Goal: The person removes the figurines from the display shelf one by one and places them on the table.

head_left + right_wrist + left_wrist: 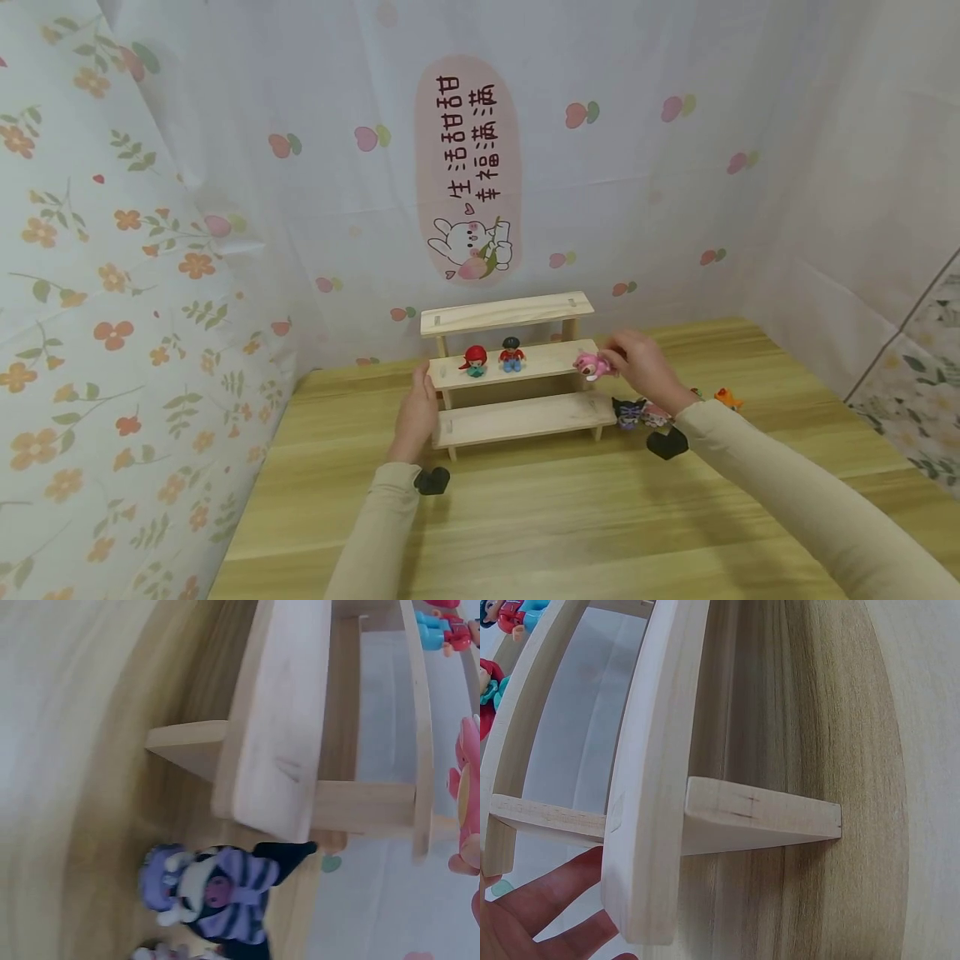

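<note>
On the table point(525, 517), a shelf point(517, 419) bears two figures point(512, 357); right fingers point(624, 342) pinch a pink toy point(589, 365), left fingers point(555, 891) lie extended.

A pale wooden three-step shelf point(555, 357) is standing upright; a pink toy point(591, 365) is being held near its middle step's right end.

Soft light casts faint shadows across the wooden table point(540, 517)

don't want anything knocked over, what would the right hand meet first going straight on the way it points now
Probably the red-and-blue figure on the middle shelf, met by the pink toy the right hand holds; height is unclear, so the shelf's right end could come first.
</note>
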Motion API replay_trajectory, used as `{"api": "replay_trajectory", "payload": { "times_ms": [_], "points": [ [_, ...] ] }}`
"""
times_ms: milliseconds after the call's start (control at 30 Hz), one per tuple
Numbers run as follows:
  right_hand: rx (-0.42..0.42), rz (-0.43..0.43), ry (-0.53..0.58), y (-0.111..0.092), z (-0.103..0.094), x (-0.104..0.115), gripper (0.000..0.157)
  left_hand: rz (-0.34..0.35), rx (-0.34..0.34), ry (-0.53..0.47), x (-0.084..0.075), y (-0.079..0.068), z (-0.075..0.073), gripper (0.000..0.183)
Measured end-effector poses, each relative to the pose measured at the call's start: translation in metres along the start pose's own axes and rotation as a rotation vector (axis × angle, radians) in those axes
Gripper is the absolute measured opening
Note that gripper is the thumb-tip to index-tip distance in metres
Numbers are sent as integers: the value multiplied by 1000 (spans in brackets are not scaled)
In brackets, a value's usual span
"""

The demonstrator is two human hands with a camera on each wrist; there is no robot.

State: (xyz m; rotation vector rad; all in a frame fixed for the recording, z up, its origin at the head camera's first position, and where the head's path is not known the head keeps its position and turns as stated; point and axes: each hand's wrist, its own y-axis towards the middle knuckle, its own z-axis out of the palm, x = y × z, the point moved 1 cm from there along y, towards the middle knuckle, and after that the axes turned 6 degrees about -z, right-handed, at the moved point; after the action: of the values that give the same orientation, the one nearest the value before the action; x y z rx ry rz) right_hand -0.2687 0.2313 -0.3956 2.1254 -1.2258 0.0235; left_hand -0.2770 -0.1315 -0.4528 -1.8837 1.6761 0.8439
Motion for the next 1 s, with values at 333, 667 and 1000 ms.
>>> {"api": "replay_trajectory", "payload": {
  "times_ms": [333, 667, 1000],
  "points": [
    [-1, 35, -74, -33, -10, -4, 12, 5, -1, -13, 4, 1, 1, 42],
    [-75, -48, -141, -68, -7, -13, 13, 2, 8, -9, 2, 1, -1, 41],
    [-80, -25, -82, -102, 5, -14, 20, -8, 24, -17, -3, -1, -4, 43]
  ]
}}
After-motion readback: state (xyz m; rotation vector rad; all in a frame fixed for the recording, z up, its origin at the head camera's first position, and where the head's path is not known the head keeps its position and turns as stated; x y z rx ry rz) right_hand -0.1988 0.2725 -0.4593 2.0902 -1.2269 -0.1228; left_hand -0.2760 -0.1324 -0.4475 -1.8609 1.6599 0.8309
